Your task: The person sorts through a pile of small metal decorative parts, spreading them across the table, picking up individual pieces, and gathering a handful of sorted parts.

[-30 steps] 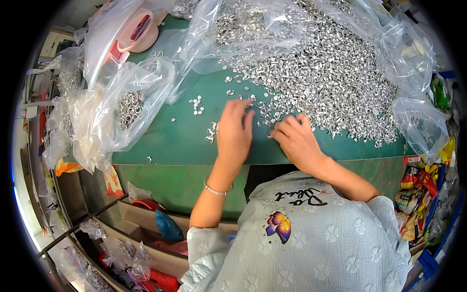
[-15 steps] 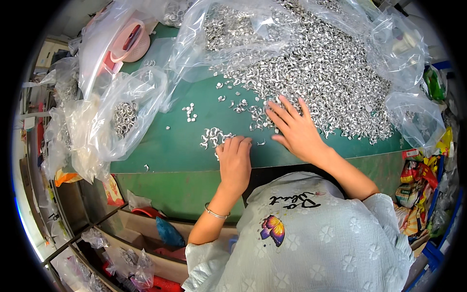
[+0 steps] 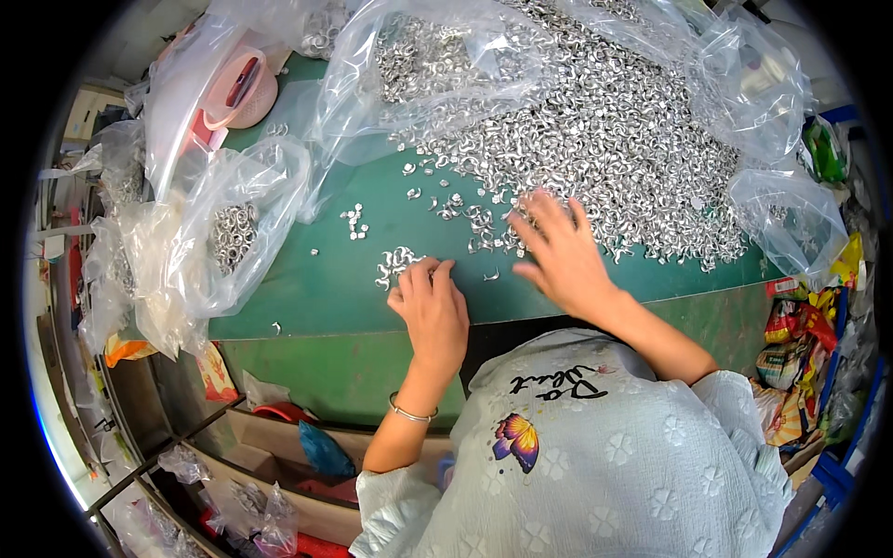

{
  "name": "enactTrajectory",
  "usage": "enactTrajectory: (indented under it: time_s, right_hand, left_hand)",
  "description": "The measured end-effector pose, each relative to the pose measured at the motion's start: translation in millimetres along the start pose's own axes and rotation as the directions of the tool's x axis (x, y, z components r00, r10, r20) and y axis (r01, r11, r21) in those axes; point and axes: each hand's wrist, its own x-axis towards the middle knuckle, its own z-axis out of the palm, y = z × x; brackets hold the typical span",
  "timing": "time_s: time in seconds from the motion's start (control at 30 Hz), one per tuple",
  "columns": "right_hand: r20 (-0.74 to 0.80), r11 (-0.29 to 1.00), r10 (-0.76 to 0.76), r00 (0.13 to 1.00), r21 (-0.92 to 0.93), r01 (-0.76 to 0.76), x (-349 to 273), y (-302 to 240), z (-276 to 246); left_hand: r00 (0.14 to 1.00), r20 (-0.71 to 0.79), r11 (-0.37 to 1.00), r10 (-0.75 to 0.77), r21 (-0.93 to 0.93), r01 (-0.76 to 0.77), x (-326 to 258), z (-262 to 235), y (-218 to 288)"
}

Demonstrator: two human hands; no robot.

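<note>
Our left hand (image 3: 431, 296) curls at a small cluster (image 3: 394, 265) of metal pieces, grip hidden; our right hand (image 3: 567, 256) spreads wide at the near side of the heap (image 3: 651, 167). Little seems sorted out; most remains beyond the right hand. Left of the left hand, the worktop (image 3: 321, 293) gives room up to a bag (image 3: 270, 191); its front edge runs just behind our fingers.

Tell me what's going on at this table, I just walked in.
A person is handling small silvery pieces on a green tabletop. The left hand is curled at a small cluster of curved pieces; whether it grips any is hidden. The right hand is spread at the near edge of a large heap. A clear plastic bag at the left holds more silvery pieces.
</note>
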Motion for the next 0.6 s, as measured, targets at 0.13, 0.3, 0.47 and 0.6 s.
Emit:
enactTrajectory:
  time_s: [0.13,0.3,0.47,0.6]
  right_hand:
    - [0.082,0.979,-0.179,0.980,0.115,0.169,-16.4,1.4,-5.9]
    - [-0.226,0.994,-0.004,0.974,0.105,0.028,-21.1,29.2,-12.4]
    - [-0.223,1.000,-0.014,0.975,0.017,0.018,-13.9,33.6,-4.8]
    - [-0.276,0.998,-0.042,0.960,0.030,0.052,-24.7,40.8,-3.3]
  left_hand:
    - [0.999,-0.018,0.993,0.039,-0.109,-0.040,10.5,2.6,12.5]
    - [0.985,0.067,0.965,0.159,-0.222,-0.141,28.0,19.5,42.4]
    - [0.986,-0.002,0.977,0.168,-0.134,-0.167,43.0,45.1,31.3]
    - [0.992,-0.091,0.992,0.088,-0.079,-0.095,73.5,42.7,11.9]
